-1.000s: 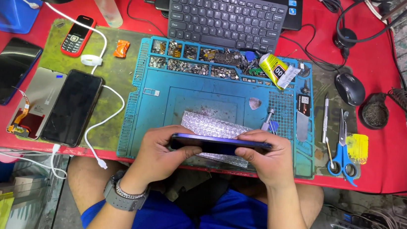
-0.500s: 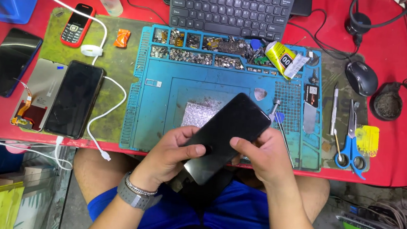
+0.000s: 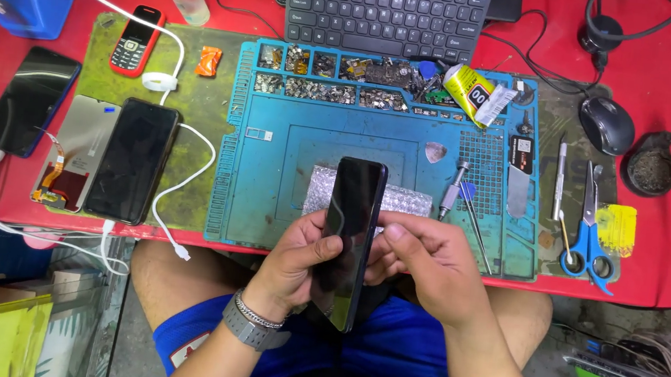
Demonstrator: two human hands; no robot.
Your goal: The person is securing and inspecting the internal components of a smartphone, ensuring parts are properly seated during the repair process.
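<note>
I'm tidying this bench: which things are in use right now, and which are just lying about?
In use: black phone, held by left hand and right hand; bubble wrap beneath it.

Lying about: keyboard, mouse, scissors, red phone, glue tube, screwdriver.

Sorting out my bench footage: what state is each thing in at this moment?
Black smartphone: screen dark, held on edge in both hands.
Left hand: gripping it.
Right hand: gripping it.
Phone on green mat: screen dark, white cable plugged in.
Scissors: closed.
Glue tube: lying down.
</note>
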